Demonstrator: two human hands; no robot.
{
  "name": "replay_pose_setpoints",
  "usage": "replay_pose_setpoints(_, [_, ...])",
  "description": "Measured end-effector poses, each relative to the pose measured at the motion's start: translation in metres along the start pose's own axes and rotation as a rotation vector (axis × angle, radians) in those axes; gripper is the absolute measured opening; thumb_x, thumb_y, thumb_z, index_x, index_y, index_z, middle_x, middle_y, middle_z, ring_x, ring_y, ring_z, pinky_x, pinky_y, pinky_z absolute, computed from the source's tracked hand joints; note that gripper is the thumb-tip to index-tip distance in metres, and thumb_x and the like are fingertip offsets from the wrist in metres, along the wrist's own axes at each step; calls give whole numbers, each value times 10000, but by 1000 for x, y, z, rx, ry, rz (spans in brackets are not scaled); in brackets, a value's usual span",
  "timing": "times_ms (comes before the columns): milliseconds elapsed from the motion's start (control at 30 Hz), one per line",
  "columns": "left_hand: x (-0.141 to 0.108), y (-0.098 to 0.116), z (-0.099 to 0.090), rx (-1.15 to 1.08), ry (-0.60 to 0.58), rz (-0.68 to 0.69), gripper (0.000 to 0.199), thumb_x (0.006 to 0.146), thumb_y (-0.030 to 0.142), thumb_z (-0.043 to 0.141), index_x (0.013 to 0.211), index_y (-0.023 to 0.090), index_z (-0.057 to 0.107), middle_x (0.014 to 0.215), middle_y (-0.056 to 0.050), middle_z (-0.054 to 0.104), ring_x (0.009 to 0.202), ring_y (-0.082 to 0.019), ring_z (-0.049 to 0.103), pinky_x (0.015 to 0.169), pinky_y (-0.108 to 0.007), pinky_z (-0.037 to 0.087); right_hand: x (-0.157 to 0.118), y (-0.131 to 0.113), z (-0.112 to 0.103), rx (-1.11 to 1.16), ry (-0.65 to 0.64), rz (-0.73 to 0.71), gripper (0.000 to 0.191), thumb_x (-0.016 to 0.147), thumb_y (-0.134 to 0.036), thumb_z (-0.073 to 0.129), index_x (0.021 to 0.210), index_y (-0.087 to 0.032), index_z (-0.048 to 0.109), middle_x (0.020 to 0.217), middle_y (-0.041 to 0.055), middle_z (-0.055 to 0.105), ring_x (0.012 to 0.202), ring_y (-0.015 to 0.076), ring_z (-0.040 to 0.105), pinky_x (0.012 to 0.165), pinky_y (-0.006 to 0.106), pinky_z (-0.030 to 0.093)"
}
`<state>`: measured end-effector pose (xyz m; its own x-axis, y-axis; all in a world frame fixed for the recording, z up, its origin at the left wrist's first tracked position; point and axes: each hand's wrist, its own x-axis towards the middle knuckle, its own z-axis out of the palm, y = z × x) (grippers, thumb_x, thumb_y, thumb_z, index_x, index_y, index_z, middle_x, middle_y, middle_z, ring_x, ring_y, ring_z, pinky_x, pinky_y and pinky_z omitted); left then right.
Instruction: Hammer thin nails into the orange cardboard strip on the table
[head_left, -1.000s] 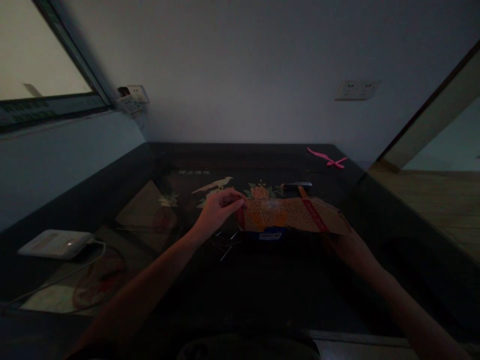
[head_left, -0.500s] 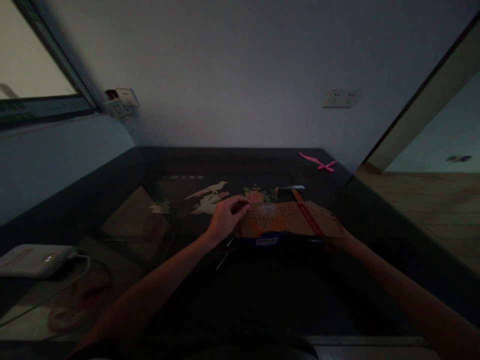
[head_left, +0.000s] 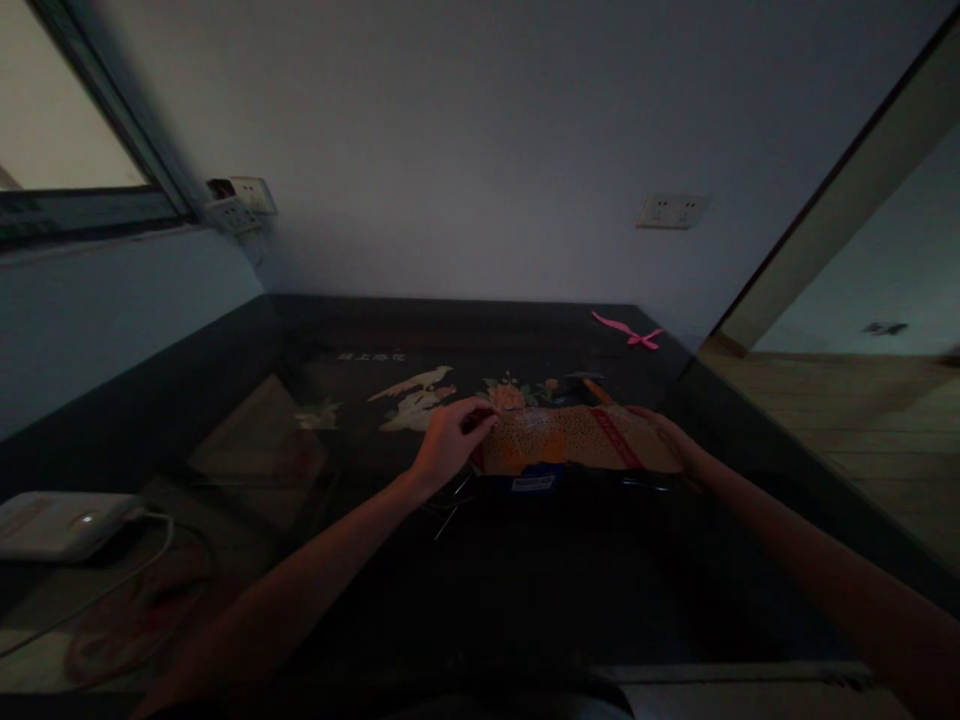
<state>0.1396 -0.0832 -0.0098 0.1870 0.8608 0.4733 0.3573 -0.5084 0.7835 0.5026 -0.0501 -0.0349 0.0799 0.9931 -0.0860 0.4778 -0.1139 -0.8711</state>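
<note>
A brown cardboard piece [head_left: 585, 437] with small dark dots, a red stripe and a blue label [head_left: 536, 478] lies across the middle of the dark table [head_left: 450, 320]. At its left end is my left hand [head_left: 455, 435], thumb and fingertips pinched together at the upper left corner; what lies between them is too small to make out. My right hand [head_left: 671, 437] rests over the right end, its fingers along the top edge and gripping it. Behind the cardboard, a hammer [head_left: 596, 389] shows its wooden handle and dark head. Thin metal rods [head_left: 448, 518] lie by the lower left corner.
A pink ribbon [head_left: 637, 339] lies at the back right of the table. At the left are a white device [head_left: 64, 525] and its cable [head_left: 112, 598]. The wall behind carries sockets [head_left: 671, 211]. A bird and flower print [head_left: 420, 385] decorates the tabletop.
My right hand has moved up onto the cardboard's right end, its fingers now over the top edge. My left hand has barely moved. The view has shifted slightly.
</note>
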Motion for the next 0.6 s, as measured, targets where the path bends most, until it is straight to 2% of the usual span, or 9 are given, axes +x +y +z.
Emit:
replay_pose_setpoints(200, [0,1,1,-3,5,1,80,843,176,615,892,171,677,870,-34,731,798,-168,692,759,-298,565,-3,-24,-24,-107,97,5,272,932,-292,598,1181,-184,604,1193,80,624,958,216,641,792,411,551])
replay_pose_setpoints(267, [0,1,2,11,5,3,77,845,181,615,888,177,679,861,-27,730,794,-168,692,751,-293,563,-9,-37,-32,-106,109,-1,277,930,-302,603,1173,-170,596,1102,63,642,840,184,653,687,353,566])
replay_pose_setpoints(333, [0,3,2,29,4,4,77,845,173,615,883,181,682,853,-20,732,791,-166,691,745,-286,559,-19,-52,-38,-78,101,-21,272,943,-317,579,1167,-162,571,917,18,639,614,112,601,510,252,518])
replay_pose_setpoints(400, [-1,4,2,43,7,2,81,839,158,618,878,182,685,846,-17,735,782,-163,691,734,-276,555,-32,-71,-43,-39,74,-49,247,964,-308,517,1170,-172,520,671,-66,534,394,58,428,357,189,381])
replay_pose_setpoints(433, [-1,5,2,47,7,0,82,836,152,622,878,182,686,844,-16,736,778,-161,691,727,-271,554,-39,-81,-44,-24,41,-63,253,954,-302,500,1178,-185,492,575,-97,455,342,61,367,320,190,342])
replay_pose_setpoints(467, [-1,5,3,52,9,-1,82,833,149,625,877,181,687,840,-15,737,772,-160,691,719,-266,554,-48,-92,-45,-11,5,-77,270,932,-316,510,1173,-201,478,530,-111,410,325,68,351,305,192,327])
replay_pose_setpoints(600, [-2,6,4,91,21,4,74,828,149,634,866,182,688,822,-11,736,750,-160,690,697,-261,550,-85,-126,-35,-42,-157,-82,353,831,-427,616,1095,-208,534,489,-92,458,302,70,363,279,182,298])
